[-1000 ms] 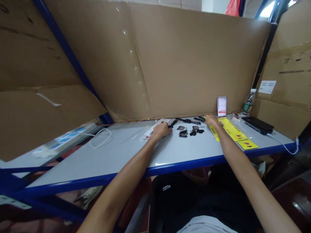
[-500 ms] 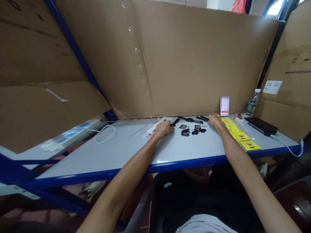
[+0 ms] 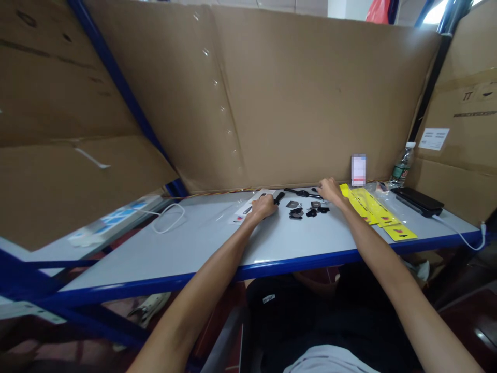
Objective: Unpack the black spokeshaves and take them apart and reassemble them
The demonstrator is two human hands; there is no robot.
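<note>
My left hand (image 3: 264, 206) is closed round a slim black handle (image 3: 279, 197), whose far end sticks out past the fingers. It rests over a white printed card (image 3: 244, 210) in clear wrap. Toward the back of the table, my right hand (image 3: 330, 190) has its fingers bent down over a black piece (image 3: 314, 189); only that piece's left end shows, and the fingertips are hidden. Between the hands lie a long black part with a round middle (image 3: 303, 193), a grey plate (image 3: 292, 204) and several small black parts (image 3: 311, 213).
Yellow cards (image 3: 399, 232) in clear wrap lie right of my right hand. Behind them stand a phone (image 3: 358, 171) and a water bottle (image 3: 402, 166). A black device (image 3: 417, 201) with a white cable sits at the right. Cardboard (image 3: 295, 103) walls the back.
My right hand has moved left, away from the yellow cards and over the black piece at the back. More of the yellow cards shows. My left hand stays nearly still on the black handle.
</note>
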